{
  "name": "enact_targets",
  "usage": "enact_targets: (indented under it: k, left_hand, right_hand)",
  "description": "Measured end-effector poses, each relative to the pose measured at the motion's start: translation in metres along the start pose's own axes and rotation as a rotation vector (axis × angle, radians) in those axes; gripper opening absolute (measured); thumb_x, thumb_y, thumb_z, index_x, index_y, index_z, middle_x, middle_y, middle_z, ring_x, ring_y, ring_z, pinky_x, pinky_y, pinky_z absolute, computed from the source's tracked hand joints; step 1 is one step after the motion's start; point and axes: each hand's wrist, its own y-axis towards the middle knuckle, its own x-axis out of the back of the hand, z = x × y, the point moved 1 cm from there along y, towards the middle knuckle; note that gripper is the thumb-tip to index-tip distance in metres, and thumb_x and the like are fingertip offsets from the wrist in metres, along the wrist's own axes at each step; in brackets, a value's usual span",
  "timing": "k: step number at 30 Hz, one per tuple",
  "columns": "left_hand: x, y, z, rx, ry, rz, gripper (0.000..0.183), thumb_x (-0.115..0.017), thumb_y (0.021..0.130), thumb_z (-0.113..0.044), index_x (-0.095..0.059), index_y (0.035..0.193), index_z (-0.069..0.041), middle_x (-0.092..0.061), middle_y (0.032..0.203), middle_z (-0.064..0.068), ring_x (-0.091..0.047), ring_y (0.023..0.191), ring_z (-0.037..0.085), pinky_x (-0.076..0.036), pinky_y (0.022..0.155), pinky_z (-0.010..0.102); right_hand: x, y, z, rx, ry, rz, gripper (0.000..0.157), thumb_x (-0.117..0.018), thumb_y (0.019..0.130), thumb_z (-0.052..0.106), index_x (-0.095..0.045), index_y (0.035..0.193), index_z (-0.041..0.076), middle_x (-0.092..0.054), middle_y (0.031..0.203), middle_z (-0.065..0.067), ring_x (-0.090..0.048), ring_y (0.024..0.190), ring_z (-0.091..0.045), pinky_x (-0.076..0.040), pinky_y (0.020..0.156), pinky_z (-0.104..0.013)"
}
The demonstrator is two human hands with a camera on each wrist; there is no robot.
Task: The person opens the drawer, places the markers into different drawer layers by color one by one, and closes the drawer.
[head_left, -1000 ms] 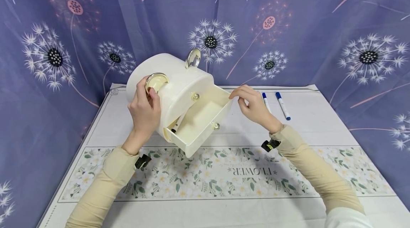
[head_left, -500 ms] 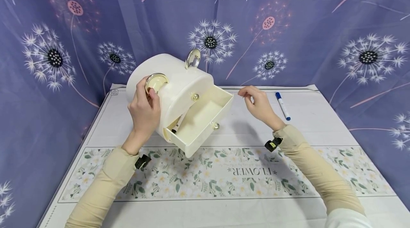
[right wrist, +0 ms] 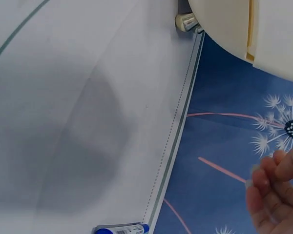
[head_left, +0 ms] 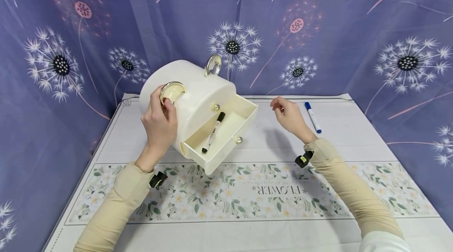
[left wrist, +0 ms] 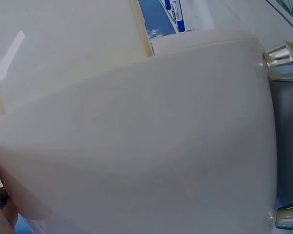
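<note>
My left hand (head_left: 159, 116) grips the shiny-rimmed ear (head_left: 172, 91) of a white rounded drawer box (head_left: 191, 83), which stands tilted. Its lower drawer (head_left: 236, 117) is pulled out, and inside lies a white marker (head_left: 213, 133) with black ends. Apart from the drawer's far right corner, my right hand (head_left: 287, 113) hovers with fingers loosely bent and nothing in them. The left wrist view is filled by the box's smooth side (left wrist: 151, 131), with fingers (left wrist: 0, 209) at its lower left edge. In the right wrist view the right hand's fingertips (right wrist: 259, 183) show in front of the curtain.
A blue-capped marker (head_left: 313, 117) lies on the white tablecloth (head_left: 332, 146) just right of my right hand; part of a second one (left wrist: 167, 4) shows in the left wrist view. A purple dandelion curtain (head_left: 269, 16) hangs behind the table.
My right hand has let go of the drawer's corner and drawn back to the right. The black-ended marker has slid from the drawer's back toward its front. The left hand has stayed put.
</note>
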Motion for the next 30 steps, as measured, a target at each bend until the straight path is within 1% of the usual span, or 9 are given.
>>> enact_targets:
  k: [7, 10, 14, 17, 20, 22, 24, 27, 30]
  left_hand:
    - [-0.001, 0.0, 0.001, -0.002, -0.004, -0.002, 0.032, -0.045, 0.091, -0.015, -0.052, 0.119, -0.002, -0.065, 0.106, 0.019, -0.064, 0.084, 0.035, -0.047, 0.056, 0.047]
    - [-0.001, 0.0, 0.001, -0.005, -0.005, -0.005, 0.032, -0.045, 0.091, -0.015, -0.052, 0.119, -0.002, -0.065, 0.106, 0.019, -0.064, 0.084, 0.034, -0.047, 0.056, 0.047]
    - [-0.001, -0.001, 0.001, -0.006, -0.005, -0.007, 0.032, -0.045, 0.091, -0.015, -0.052, 0.119, -0.002, -0.065, 0.106, 0.019, -0.064, 0.083, 0.035, -0.047, 0.056, 0.047]
    - [-0.001, 0.0, 0.001, -0.005, -0.006, -0.009, 0.032, -0.045, 0.091, -0.015, -0.052, 0.12, -0.002, -0.065, 0.106, 0.019, -0.064, 0.083, 0.035, -0.047, 0.056, 0.047]
    - [-0.001, 0.0, 0.001, -0.006, -0.007, -0.007, 0.032, -0.045, 0.091, -0.015, -0.052, 0.12, -0.002, -0.065, 0.106, 0.019, -0.064, 0.084, 0.035, -0.047, 0.057, 0.047]
    - [-0.001, 0.0, 0.001, -0.008, -0.006, -0.004, 0.032, -0.045, 0.091, -0.015, -0.052, 0.12, -0.002, -0.064, 0.106, 0.019, -0.064, 0.083, 0.035, -0.047, 0.056, 0.047]
    - [-0.001, 0.0, 0.001, -0.009, -0.006, -0.001, 0.032, -0.045, 0.091, -0.015, -0.052, 0.12, -0.002, -0.064, 0.106, 0.019, -0.064, 0.083, 0.035, -0.047, 0.056, 0.047]
    - [-0.001, 0.0, 0.001, -0.007, -0.006, 0.002, 0.032, -0.045, 0.091, -0.015, -0.052, 0.12, -0.002, -0.064, 0.106, 0.019, -0.064, 0.082, 0.035, -0.047, 0.055, 0.047]
    - [-0.001, -0.001, 0.001, -0.006, -0.005, 0.0, 0.032, -0.045, 0.091, -0.015, -0.052, 0.12, -0.002, -0.064, 0.106, 0.019, -0.064, 0.083, 0.035, -0.047, 0.056, 0.047]
  right_hand:
    - [0.0, -0.003, -0.007, -0.131, -0.11, 0.05, 0.021, -0.045, 0.083, 0.002, -0.063, 0.092, 0.003, -0.066, 0.075, -0.011, -0.056, 0.062, -0.022, -0.042, 0.059, -0.034]
    - [0.0, -0.004, -0.012, -0.173, -0.127, 0.067, 0.021, -0.044, 0.083, 0.002, -0.064, 0.091, 0.003, -0.064, 0.072, -0.011, -0.052, 0.058, -0.021, -0.04, 0.057, -0.033]
    - [0.0, -0.005, -0.02, -0.233, -0.142, 0.113, 0.022, -0.043, 0.083, 0.004, -0.063, 0.092, 0.004, -0.063, 0.071, -0.011, -0.047, 0.051, -0.018, -0.036, 0.053, -0.029]
    - [0.001, -0.007, -0.025, -0.267, -0.158, 0.15, 0.023, -0.043, 0.084, 0.004, -0.063, 0.094, 0.003, -0.065, 0.075, -0.014, -0.048, 0.051, -0.018, -0.037, 0.052, -0.029]
    - [0.003, -0.009, -0.029, -0.287, -0.177, 0.166, 0.023, -0.045, 0.084, 0.003, -0.063, 0.097, -0.001, -0.066, 0.081, -0.019, -0.054, 0.055, -0.021, -0.041, 0.053, -0.031]
    - [0.004, -0.01, -0.031, -0.304, -0.195, 0.177, 0.026, -0.045, 0.082, 0.002, -0.063, 0.1, -0.003, -0.066, 0.086, -0.021, -0.055, 0.058, -0.022, -0.043, 0.054, -0.031]
    - [0.006, -0.011, -0.034, -0.325, -0.214, 0.199, 0.029, -0.044, 0.081, 0.001, -0.063, 0.103, -0.005, -0.066, 0.09, -0.023, -0.054, 0.056, -0.022, -0.042, 0.053, -0.031]
    - [0.009, -0.012, -0.039, -0.372, -0.241, 0.251, 0.037, -0.043, 0.077, -0.001, -0.061, 0.108, -0.007, -0.065, 0.09, -0.024, -0.049, 0.052, -0.019, -0.039, 0.05, -0.029]
    - [0.011, -0.014, -0.046, -0.414, -0.253, 0.3, 0.042, -0.044, 0.074, -0.002, -0.059, 0.112, -0.008, -0.064, 0.091, -0.025, -0.048, 0.052, -0.017, -0.039, 0.049, -0.027]
